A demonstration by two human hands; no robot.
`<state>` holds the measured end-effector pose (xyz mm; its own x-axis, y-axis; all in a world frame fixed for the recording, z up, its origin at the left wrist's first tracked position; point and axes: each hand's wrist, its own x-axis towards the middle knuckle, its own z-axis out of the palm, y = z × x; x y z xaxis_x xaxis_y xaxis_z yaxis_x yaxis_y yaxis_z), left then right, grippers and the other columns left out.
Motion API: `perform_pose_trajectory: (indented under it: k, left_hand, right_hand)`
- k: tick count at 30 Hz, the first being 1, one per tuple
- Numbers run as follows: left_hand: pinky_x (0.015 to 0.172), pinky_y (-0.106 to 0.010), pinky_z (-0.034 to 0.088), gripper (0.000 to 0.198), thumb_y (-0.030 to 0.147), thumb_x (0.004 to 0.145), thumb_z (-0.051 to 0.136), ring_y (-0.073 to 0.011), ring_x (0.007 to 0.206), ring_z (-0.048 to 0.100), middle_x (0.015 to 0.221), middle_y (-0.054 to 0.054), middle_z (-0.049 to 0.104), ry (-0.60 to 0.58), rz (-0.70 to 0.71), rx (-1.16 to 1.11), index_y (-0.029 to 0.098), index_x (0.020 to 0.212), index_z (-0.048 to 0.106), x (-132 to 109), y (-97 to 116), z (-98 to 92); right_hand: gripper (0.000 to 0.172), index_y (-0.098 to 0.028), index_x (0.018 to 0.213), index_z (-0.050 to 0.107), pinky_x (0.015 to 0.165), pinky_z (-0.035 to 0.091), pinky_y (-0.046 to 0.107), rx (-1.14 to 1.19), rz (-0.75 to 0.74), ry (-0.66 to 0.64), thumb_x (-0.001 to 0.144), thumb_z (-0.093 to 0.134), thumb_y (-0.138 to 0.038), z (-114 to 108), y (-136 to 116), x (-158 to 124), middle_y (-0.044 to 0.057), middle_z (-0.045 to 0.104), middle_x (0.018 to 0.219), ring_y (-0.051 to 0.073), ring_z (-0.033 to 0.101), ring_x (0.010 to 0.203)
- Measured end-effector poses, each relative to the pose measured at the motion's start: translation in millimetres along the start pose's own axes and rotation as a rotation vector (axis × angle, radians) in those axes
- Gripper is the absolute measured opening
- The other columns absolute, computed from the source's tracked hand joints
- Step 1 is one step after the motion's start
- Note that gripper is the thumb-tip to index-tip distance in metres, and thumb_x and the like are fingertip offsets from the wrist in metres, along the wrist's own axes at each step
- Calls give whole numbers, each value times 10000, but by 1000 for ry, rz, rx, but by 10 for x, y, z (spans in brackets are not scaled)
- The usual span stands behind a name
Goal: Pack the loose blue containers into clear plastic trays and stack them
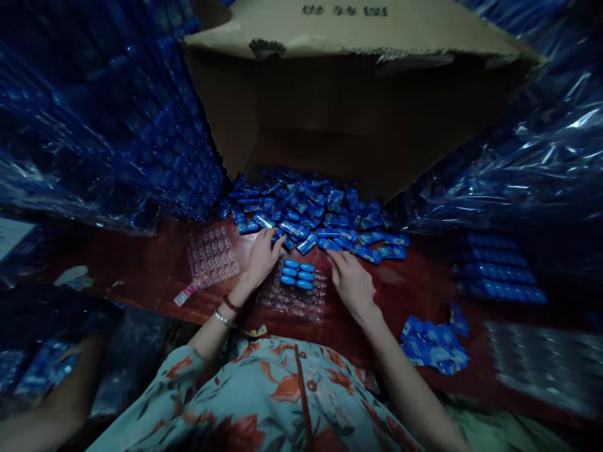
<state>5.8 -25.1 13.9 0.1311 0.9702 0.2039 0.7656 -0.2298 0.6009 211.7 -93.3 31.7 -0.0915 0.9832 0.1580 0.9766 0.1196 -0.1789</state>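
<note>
My left hand (264,255) is at the near edge of a heap of small blue wrapped packets (301,204), with thumb and forefinger closed about one packet (284,240). My right hand (351,281) is curled at the heap's right front, its fingertips pressed on another blue packet (328,244). Between my hands lies a clear plastic tray with rounded cavities (294,302). Several glossy blue oblong pieces (298,274) sit in rows at its far end. The undersides of my fingers are hidden.
A large open cardboard box (377,107) stands behind the heap. Another clear tray (214,254) and a pink strip (190,289) lie left. Right are flat blue wrappers (436,345), filled blue trays (499,267) and clear trays (541,358). Another person's arm (61,395) shows lower left.
</note>
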Motion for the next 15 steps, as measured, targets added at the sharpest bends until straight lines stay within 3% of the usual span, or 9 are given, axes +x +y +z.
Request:
perform_pose_trajectory:
  k: [4, 8, 11, 15]
  left_hand:
    - [809, -341, 477, 333, 329, 888, 505, -257, 975, 591, 1079, -178, 573, -211, -96, 261, 93, 1122, 533, 344, 133, 135]
    - [819, -318, 470, 349, 200, 857, 529, -234, 957, 604, 1062, -133, 609, -330, -49, 265, 126, 1196, 496, 332, 31, 92]
    - [838, -341, 463, 375, 172, 843, 539, -241, 947, 595, 1049, -125, 612, -388, 28, 203, 137, 1215, 509, 221, -172, 5]
    - [819, -353, 463, 362, 193, 854, 529, -222, 884, 576, 955, -102, 593, -376, 59, 24, 127, 1210, 538, 79, -387, -111]
  right_hand:
    - [472, -151, 1347, 397, 673, 476, 295, -207, 12, -279, 876, 398, -117, 90, -24, 421, 157, 561, 1119, 237, 566, 945]
    - [534, -141, 1359, 356, 612, 464, 272, -290, 34, -384, 835, 361, -38, 157, -72, 447, 195, 511, 1158, 226, 595, 889]
    - [444, -151, 1271, 445, 595, 469, 280, -218, 54, -381, 829, 430, -109, 97, 53, 283, 184, 509, 1168, 225, 614, 835]
    - [343, -175, 1213, 469, 674, 495, 313, 191, 143, -144, 883, 423, -260, -83, 319, -48, 123, 569, 1117, 214, 621, 825]
